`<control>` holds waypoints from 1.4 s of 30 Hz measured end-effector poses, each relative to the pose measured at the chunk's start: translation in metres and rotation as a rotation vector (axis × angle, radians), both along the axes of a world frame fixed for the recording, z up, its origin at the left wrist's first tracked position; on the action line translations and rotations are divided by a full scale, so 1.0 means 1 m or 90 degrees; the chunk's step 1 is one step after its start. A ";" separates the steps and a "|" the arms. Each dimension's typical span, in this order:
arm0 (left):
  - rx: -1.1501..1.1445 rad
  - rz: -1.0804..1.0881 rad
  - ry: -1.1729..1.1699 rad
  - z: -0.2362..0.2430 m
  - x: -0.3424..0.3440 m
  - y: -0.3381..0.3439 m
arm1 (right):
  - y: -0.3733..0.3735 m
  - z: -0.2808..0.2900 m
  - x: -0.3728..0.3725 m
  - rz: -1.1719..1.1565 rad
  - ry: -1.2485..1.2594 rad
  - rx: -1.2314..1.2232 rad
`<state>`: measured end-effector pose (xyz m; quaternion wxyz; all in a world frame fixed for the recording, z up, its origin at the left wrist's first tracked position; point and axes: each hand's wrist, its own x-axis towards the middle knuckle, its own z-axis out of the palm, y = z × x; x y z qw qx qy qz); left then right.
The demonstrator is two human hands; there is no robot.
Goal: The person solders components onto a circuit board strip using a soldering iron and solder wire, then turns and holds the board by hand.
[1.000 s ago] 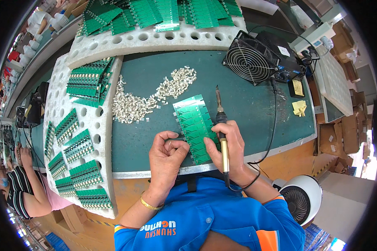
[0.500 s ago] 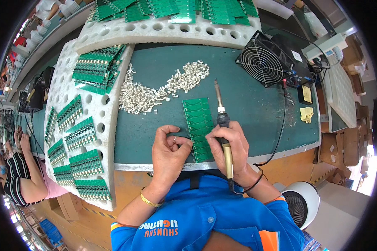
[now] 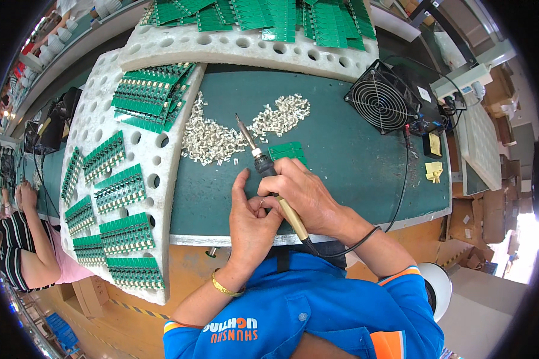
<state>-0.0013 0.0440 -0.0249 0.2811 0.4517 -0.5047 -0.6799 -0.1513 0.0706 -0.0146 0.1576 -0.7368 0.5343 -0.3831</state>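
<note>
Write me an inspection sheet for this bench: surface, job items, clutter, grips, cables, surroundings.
Surface: green bench top, metal strip along its near edge.
Job items: green board partly hidden by the right hand; small white connectors in loose piles; more green boards on white perforated foam sheets.
Clutter: crumpled yellow piece at the right.
Grips: right hand closed around the soldering iron, tip pointing away and leftward; left hand has curled fingers, contents unclear.
Cables: black cable loops from the iron past the right wrist, then up toward the black fan.
Surroundings: co-worker at far left; cardboard boxes at right.
</note>
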 end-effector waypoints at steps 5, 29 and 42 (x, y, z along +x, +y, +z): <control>-0.010 -0.006 0.012 -0.004 0.001 -0.001 | -0.005 0.010 -0.001 0.055 -0.008 0.000; 0.010 -0.017 -0.003 0.000 -0.006 0.003 | 0.046 -0.017 -0.010 -0.145 -0.095 -0.034; 0.031 -0.038 -0.059 0.001 -0.003 0.000 | 0.058 -0.015 -0.012 -0.190 -0.072 -0.107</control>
